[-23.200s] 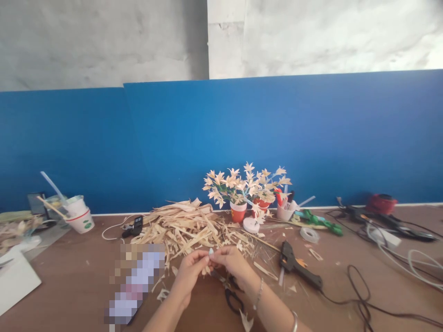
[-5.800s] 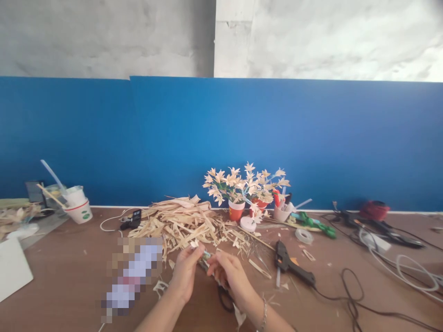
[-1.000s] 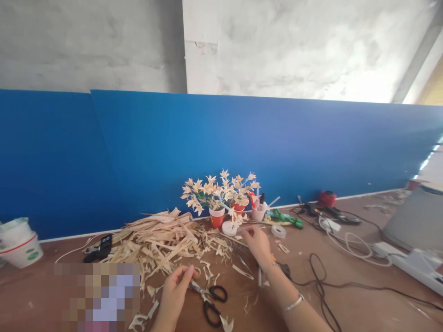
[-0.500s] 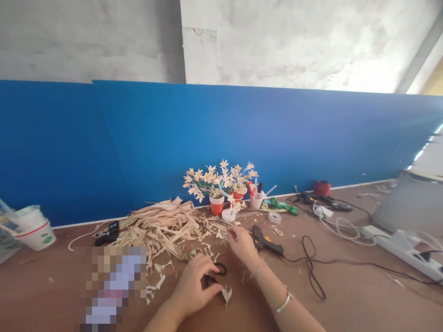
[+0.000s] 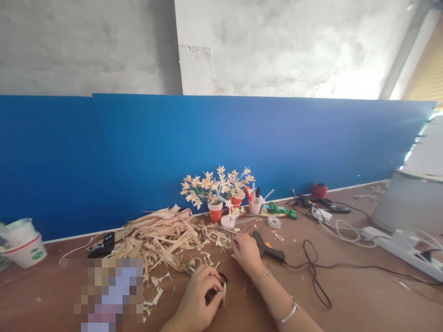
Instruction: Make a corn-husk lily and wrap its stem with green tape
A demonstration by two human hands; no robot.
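Note:
My left hand (image 5: 201, 295) is low in the middle, its thumb and forefinger closed on a small pale strip of husk (image 5: 224, 291). Black scissors handles (image 5: 223, 277) lie under and beside those fingers, partly covered. My right hand (image 5: 247, 253) rests further forward, at the right edge of the husk scraps (image 5: 216, 237). Its fingers are bent and drawn together; whatever is at their tips is too small to name. Just right of it lies a black glue gun (image 5: 272, 251). Beyond stand pale husk flowers (image 5: 207, 186) in a red and white cup (image 5: 215, 213).
A heap of dry husk (image 5: 162, 230) spreads to the left. A tape roll (image 5: 274, 222) and a cup of tools (image 5: 255, 206) sit behind the glue gun. Its looped black cable (image 5: 313, 272) runs right to a white power strip (image 5: 411, 256). A blue partition (image 5: 242, 133) closes the back.
My left thumb and forefinger have come together on the husk strip, and that hand has shifted slightly right. My right hand has moved a little downward in view and turned. The view has tilted upward.

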